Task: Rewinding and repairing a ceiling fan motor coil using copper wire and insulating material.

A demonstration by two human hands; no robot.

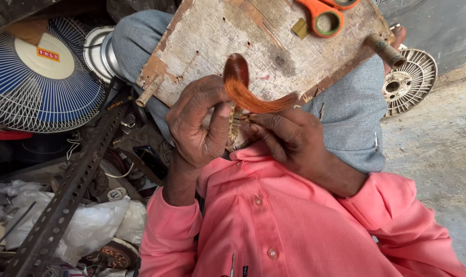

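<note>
1. The left hand (199, 123) sits just left of the picture's centre, fingers curled inward, thumb and fingertips pinching the copper wire bundle (245, 92) near its looped end.
2. The right hand (289, 138) lies at about 3 o'clock from the left hand, close beside it, fingers bent and closed on the bundle's straighter end.
3. The copper wire bundle is a glossy orange-brown hank; it curves up into a rounded loop at 12 o'clock from the hands and sweeps down to the right between both hands.
4. A small pale ridged piece (236, 123) shows between the two hands, under the bundle; what it is I cannot tell.
5. The wooden board (274, 41) rests on the person's grey-trousered knees at 12 o'clock, worn and whitish, behind the bundle.
6. Orange scissors (322, 15) lie on the board near its top edge, at 1 o'clock from the hands.
7. A short metal tube (387, 51) sticks out at the board's right corner, at 2 o'clock.
8. A fan guard (38, 77) with blue blades lies at 9 to 10 o'clock, well apart from the hands.
9. A perforated metal angle bar (74, 190) runs diagonally at 8 o'clock.
10. A round slotted metal disc (410, 82) lies on the ground at 2 to 3 o'clock.
</note>
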